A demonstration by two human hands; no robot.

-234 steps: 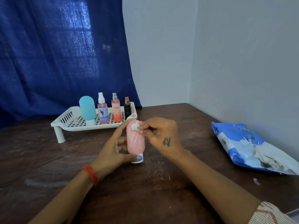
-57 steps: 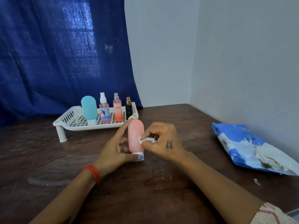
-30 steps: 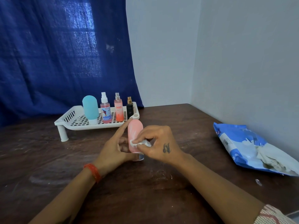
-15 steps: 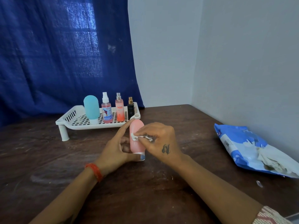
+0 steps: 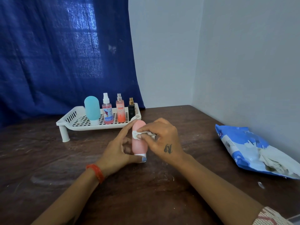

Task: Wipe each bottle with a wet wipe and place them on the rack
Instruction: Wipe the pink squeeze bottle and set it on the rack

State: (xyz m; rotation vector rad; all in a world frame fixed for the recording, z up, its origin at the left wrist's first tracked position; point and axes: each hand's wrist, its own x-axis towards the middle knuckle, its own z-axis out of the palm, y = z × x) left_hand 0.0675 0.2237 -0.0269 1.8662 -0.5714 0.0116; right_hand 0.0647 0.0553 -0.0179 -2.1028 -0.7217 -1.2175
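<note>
Rubbing continues on the rounded pink squeeze bottle (image 5: 139, 140), which stands cap-down on the dark wooden table (image 5: 146, 192) just in front of the white perforated plastic rack (image 5: 68, 122). The right hand (image 5: 160, 140) pinches the crumpled white wet wipe (image 5: 136, 135), which has climbed from the bottle's middle a second ago to its upper front. The left hand (image 5: 118, 151) still grips the bottle, thumb at the cap. Four bottles already stand on the rack, so this looks like the last; wiping seems nearly finished.
</note>
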